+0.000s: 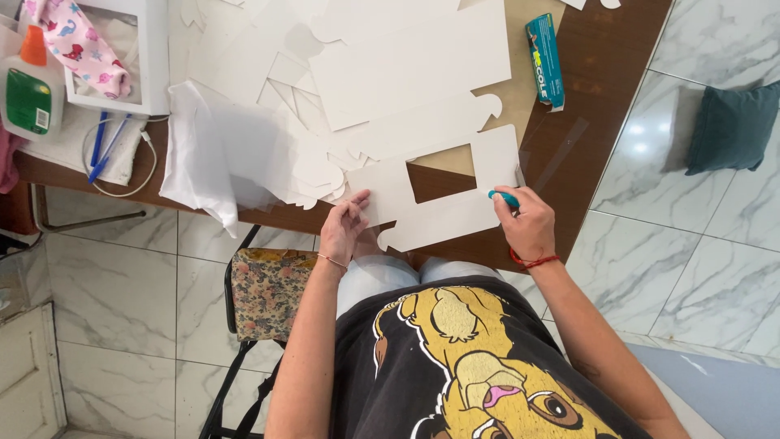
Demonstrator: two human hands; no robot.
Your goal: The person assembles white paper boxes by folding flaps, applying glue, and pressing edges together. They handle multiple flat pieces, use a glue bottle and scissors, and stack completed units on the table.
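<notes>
Head view, looking straight down at a brown wooden table (593, 73) pretty much buried in white card offcuts. The main piece is a white card cutout (443, 199) with a rectangular window cut out of the middle, lying flat at the near edge of the table, right in front of the person.

Left hand (343, 228) is resting on the left end of that cutout, fingers laid fairly flat and close together, pressing it down onto the wood. Right hand (526, 221) is at the right end, fingers curled in and pinching a small teal tool (504, 196), its tip touching the card's right edge. Can't tell whether it's a cutter, a pen or a glue stick; too much of it is hidden in the fist.

Handling-wise, my guess is that the card is light and thin, stiff enough to lie flat but easy to crease, especially at the narrow strips around the window. I'd hold it by the wider solid end panels, flat palm down, not by those thin bars.

Around it: a teal box (545, 61) lying further back on the table, a white glue bottle with an orange cap (31, 81) at the far left, blue pens (106, 142) on a cloth, and a clear plastic bag (199, 154) draped over the table edge. A floral chair cushion (268, 293) sits below the left arm.
</notes>
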